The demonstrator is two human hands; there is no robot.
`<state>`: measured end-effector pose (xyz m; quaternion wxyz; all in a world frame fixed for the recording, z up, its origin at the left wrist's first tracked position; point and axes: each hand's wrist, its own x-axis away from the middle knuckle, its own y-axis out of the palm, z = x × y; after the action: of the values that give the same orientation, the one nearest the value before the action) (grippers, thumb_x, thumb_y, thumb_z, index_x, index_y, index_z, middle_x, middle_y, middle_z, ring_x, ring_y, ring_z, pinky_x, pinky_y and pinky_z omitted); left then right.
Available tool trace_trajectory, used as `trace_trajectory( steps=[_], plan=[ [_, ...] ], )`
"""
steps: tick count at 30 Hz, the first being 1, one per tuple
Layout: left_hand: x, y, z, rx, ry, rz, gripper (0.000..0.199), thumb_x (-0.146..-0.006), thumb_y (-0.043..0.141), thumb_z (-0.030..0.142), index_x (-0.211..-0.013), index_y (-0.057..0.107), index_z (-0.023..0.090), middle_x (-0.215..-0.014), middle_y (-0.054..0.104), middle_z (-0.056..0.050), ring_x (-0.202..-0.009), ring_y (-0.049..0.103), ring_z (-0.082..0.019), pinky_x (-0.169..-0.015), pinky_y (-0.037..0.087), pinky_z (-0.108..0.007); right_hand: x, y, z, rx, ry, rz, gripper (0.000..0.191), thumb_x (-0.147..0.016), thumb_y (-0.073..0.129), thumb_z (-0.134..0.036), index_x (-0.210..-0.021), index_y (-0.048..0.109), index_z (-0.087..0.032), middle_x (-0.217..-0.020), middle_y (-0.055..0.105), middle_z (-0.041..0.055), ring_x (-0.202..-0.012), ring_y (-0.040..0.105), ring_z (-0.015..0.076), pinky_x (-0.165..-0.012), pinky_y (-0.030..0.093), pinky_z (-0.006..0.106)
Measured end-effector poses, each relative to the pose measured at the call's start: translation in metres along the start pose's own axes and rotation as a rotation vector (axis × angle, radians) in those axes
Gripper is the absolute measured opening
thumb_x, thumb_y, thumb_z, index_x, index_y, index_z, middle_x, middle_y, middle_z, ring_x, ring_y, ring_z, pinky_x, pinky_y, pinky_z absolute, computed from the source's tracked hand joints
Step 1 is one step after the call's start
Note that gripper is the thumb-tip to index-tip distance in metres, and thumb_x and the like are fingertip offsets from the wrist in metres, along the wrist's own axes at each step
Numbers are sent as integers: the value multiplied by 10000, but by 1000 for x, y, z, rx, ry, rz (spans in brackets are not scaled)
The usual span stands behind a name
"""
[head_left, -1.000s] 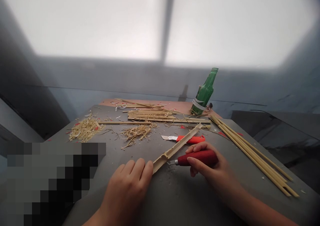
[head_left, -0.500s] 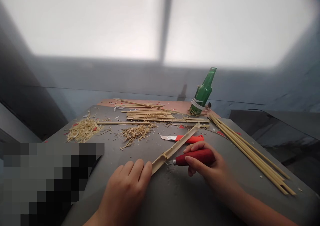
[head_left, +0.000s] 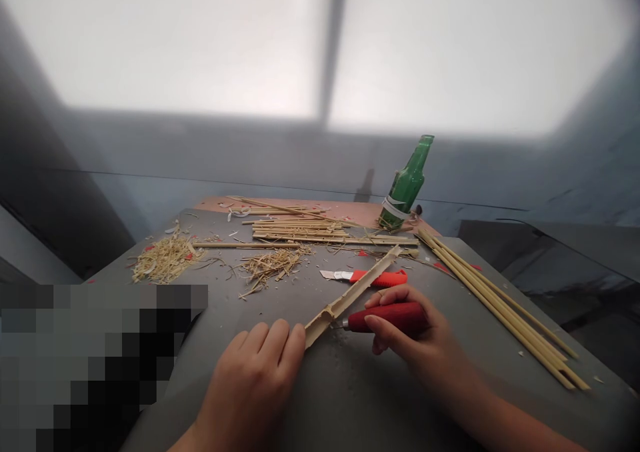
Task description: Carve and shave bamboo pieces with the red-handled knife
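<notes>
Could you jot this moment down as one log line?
left hand: grips split cane | right hand: holds red-handled tool, tip at cane | nearby: orange knife, green bottle

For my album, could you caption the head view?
Left hand steadies a split cane; right hand holds a red-handled blade.

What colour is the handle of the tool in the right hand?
The carving tool's handle is dark red, best seen in the head view.

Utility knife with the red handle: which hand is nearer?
Right: the right hand is just this side of the utility knife; the left hand is farther off, to its lower left.
</notes>
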<state>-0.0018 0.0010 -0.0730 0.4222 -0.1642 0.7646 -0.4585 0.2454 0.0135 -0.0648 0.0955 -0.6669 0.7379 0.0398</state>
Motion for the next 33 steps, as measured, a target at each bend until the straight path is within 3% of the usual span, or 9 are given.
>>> trace_trajectory(
  steps=[33],
  plan=[
    [0,-1,2,9,-20,-47,348,-790,547,-14,-1061,627,189,-803,669,12,-630,637,-200,-529,533,-317,2,3,0,-8,53,3,369,-723,865,-457,-865,619,-221,-896,672,15,-543,658,131,-525,605,274]
  ],
)
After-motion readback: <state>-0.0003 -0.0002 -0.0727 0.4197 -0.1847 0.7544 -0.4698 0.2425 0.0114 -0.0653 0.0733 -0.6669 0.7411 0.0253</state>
